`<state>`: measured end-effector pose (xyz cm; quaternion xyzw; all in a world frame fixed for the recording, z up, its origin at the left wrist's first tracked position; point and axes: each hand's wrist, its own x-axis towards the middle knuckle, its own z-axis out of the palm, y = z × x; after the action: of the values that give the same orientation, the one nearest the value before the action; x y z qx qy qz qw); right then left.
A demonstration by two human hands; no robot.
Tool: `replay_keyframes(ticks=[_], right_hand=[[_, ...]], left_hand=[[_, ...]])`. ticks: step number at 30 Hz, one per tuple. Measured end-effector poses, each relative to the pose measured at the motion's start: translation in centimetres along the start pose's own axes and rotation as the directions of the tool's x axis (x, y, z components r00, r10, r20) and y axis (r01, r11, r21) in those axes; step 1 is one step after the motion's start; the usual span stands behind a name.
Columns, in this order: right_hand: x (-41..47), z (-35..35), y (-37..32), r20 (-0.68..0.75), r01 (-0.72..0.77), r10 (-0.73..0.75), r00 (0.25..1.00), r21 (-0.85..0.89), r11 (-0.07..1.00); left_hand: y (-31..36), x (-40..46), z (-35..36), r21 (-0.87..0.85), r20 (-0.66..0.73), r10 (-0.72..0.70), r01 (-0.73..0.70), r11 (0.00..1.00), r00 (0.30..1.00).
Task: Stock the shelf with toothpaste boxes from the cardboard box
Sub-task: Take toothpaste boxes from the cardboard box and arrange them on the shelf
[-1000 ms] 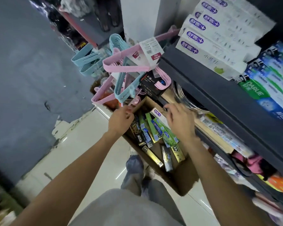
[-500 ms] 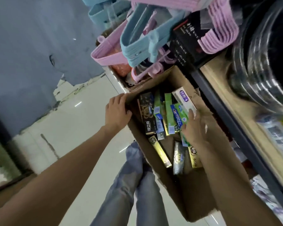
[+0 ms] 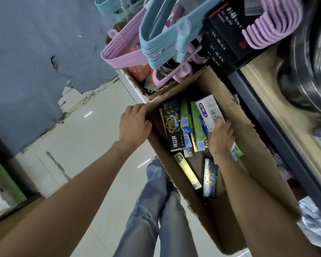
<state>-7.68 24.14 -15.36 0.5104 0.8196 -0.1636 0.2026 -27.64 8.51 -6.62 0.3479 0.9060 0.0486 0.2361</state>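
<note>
Head view, mid-pick: right hand [image 3: 220,139] curled round white toothpaste carton [image 3: 209,110] inside open brown cardboard box [image 3: 248,145], left hand [image 3: 134,125] gripping its corner. Plenty of green, black and gold cartons [image 3: 188,127] left inside. Overhead, pink and blue plastic hangers [image 3: 156,45] crowding the lift path.

Glossy pale floor [image 3: 93,138], peeling blue wall [image 3: 35,58]

Pale tiled floor [image 3: 93,138] bears the open cardboard box [image 3: 248,138].
</note>
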Motion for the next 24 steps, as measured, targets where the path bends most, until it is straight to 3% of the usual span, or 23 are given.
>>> replay_keyframes(ticks=[3,6,7,9,11,12,14,16,20,24], right_hand=[[0.5,-0.4,0.6,0.057,-0.019,0.015,0.998,0.054,0.998],[0.1,-2.7,-0.1,0.198,-0.057,-0.015,0.980,0.352,0.934],[-0.5,-3.8,-0.6,0.278,-0.112,-0.036,0.960,0.498,0.860],[-2.6,-6.3,-1.5,0.442,-0.319,-0.066,0.895,0.736,0.597],[-5.4,-8.7,-2.2,0.536,-0.461,-0.099,0.838,0.795,0.394],[-6.7,-9.9,-2.4,0.553,-0.495,-0.115,0.826,0.806,0.325],[-9.1,-12.0,-2.8,0.558,-0.532,-0.128,0.820,0.825,0.190],[-11.3,-14.3,-3.2,0.548,-0.541,-0.109,0.829,0.836,0.089],[-15.3,-19.0,-4.2,0.506,-0.497,0.052,0.861,0.859,-0.125],[-18.7,-24.6,-6.6,0.472,-0.352,0.224,0.853,0.837,-0.419]], left_hand=[[-0.1,0.0,0.1,-0.008,0.003,-0.003,0.003,1.000,1.000],[0.1,0.2,-0.1,0.002,0.059,-0.026,0.026,1.000,0.998],[0.2,0.0,-0.3,0.002,0.080,-0.025,0.024,1.000,0.996],[0.9,-1.2,-1.0,-0.078,0.078,0.048,-0.042,0.996,0.996],[2.1,-3.2,-2.2,-0.311,0.154,0.187,-0.132,0.941,0.970],[2.9,-4.3,-3.1,-0.438,0.257,0.268,-0.135,0.889,0.929],[4.3,-6.7,-5.3,-0.583,0.467,0.423,-0.089,0.807,0.776],[5.4,-8.9,-7.5,-0.675,0.497,0.487,-0.034,0.737,0.718],[7.1,-12.0,-13.6,-0.822,0.366,0.363,0.115,0.558,0.857],[8.7,-13.7,-18.6,-0.799,0.286,0.423,-0.030,0.601,0.860]])
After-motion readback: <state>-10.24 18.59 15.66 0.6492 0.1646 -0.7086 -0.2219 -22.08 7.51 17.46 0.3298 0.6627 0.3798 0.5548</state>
